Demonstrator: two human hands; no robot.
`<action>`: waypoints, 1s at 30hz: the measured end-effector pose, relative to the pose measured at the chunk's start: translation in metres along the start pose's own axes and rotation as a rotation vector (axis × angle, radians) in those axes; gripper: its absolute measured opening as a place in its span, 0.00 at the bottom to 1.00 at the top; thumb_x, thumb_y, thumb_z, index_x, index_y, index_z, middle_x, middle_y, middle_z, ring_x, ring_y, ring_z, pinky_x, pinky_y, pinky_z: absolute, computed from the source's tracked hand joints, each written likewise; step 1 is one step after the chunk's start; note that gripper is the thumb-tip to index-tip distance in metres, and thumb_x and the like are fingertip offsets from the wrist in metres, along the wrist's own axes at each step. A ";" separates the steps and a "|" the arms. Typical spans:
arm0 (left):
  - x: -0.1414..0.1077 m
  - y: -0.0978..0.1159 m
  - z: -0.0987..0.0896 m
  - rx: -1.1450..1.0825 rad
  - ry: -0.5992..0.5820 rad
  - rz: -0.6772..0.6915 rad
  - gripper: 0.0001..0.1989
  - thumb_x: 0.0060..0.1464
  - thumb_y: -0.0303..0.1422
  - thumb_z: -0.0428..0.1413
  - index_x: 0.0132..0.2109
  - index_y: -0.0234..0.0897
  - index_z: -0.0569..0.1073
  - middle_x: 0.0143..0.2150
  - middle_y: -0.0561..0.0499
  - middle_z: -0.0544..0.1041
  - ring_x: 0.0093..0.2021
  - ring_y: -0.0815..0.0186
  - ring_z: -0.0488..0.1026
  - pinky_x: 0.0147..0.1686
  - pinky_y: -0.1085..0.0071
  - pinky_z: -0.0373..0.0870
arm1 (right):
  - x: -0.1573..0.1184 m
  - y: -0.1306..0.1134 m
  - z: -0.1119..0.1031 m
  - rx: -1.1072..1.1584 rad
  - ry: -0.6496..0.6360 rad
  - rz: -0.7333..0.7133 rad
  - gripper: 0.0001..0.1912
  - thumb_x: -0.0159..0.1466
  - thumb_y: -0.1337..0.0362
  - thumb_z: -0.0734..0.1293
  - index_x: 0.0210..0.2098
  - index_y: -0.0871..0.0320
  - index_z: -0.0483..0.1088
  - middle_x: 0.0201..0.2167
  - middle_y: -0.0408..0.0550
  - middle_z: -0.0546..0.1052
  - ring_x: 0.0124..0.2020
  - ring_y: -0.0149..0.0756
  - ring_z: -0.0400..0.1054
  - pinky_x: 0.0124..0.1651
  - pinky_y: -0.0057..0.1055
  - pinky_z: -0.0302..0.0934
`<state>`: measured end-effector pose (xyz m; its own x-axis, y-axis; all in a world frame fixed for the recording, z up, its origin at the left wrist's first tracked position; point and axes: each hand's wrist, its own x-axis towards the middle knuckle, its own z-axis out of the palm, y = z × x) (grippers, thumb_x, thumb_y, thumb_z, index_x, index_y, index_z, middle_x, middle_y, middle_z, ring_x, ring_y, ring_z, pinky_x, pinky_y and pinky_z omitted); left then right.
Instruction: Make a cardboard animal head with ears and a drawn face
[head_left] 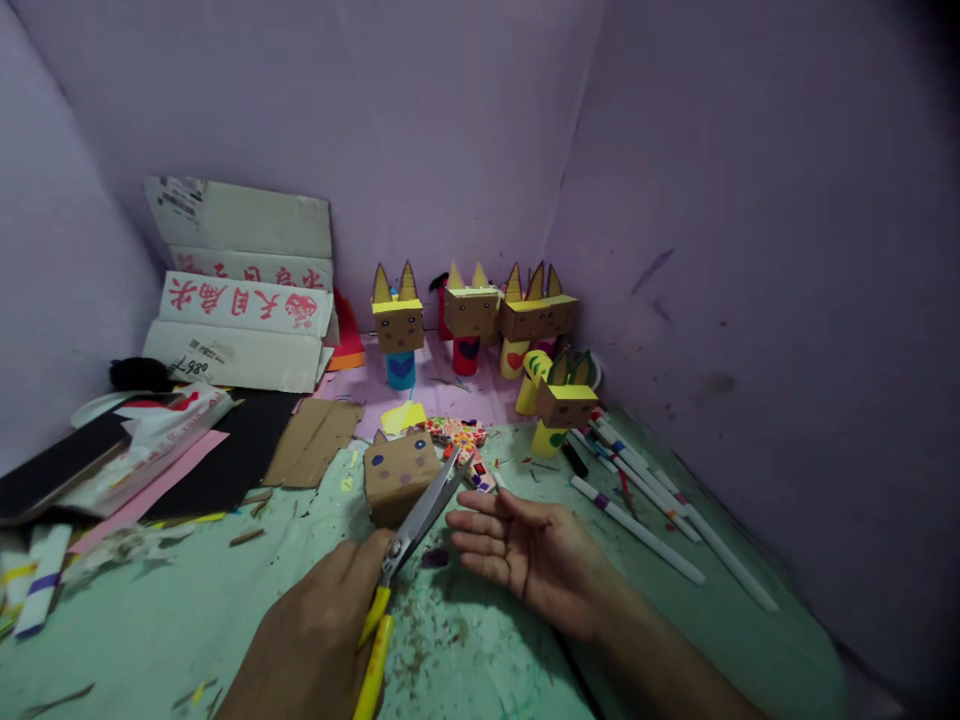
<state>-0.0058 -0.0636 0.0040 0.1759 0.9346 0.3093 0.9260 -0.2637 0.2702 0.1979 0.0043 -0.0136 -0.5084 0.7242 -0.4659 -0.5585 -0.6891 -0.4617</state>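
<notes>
My left hand (319,620) is closed around a pair of scissors (405,545) with yellow handles. Their metal blades point away from me and are slightly parted. Palm turned up and fingers stretched out, my right hand (532,560) holds nothing and hovers just right of the blades. Behind the scissors rests a brown cardboard box head (397,475) with dark eyes and spots drawn on it; the blades hide part of its right side. A small dark purple scrap (434,557) lies between my hands. Patterned colourful pieces (461,432) lie beyond the blade tips.
Several cardboard-headed figures, among them one with a blue body (400,370), stand at the back. White markers (637,530) lie at right. A folded carton (240,300) leans at back left, near black sheets (232,450) and brown cardboard (311,445). Scraps litter the green cloth (465,680).
</notes>
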 end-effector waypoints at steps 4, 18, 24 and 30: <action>-0.001 -0.003 0.006 0.099 -0.075 0.062 0.20 0.54 0.23 0.49 0.54 0.38 0.67 0.42 0.45 0.74 0.38 0.60 0.73 0.32 0.66 0.72 | 0.000 0.000 0.001 0.041 -0.018 -0.033 0.26 0.71 0.64 0.47 0.32 0.67 0.73 0.25 0.54 0.80 0.27 0.37 0.77 0.35 0.31 0.70; -0.002 -0.012 0.000 -0.032 0.126 0.135 0.25 0.50 0.22 0.44 0.56 0.41 0.60 0.39 0.46 0.70 0.37 0.58 0.73 0.31 0.65 0.73 | -0.005 -0.004 0.000 0.016 0.058 -0.185 0.25 0.70 0.64 0.49 0.37 0.69 0.74 0.32 0.58 0.81 0.34 0.39 0.77 0.40 0.34 0.69; 0.002 -0.008 -0.006 -0.052 0.098 0.103 0.21 0.49 0.23 0.45 0.51 0.37 0.65 0.37 0.46 0.71 0.35 0.57 0.72 0.30 0.63 0.71 | -0.007 -0.007 -0.004 0.020 0.062 -0.276 0.16 0.67 0.69 0.56 0.34 0.66 0.75 0.31 0.54 0.81 0.32 0.35 0.77 0.39 0.30 0.70; 0.005 -0.008 -0.011 -0.071 0.114 0.050 0.17 0.52 0.24 0.46 0.50 0.33 0.68 0.34 0.47 0.71 0.32 0.60 0.71 0.30 0.64 0.69 | -0.009 -0.006 -0.008 -0.007 0.083 -0.325 0.04 0.55 0.71 0.70 0.31 0.63 0.75 0.26 0.48 0.80 0.28 0.32 0.75 0.34 0.26 0.71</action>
<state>-0.0156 -0.0593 0.0134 0.1788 0.8877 0.4243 0.8904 -0.3294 0.3140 0.2108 0.0013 -0.0130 -0.2495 0.9017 -0.3531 -0.6782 -0.4230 -0.6009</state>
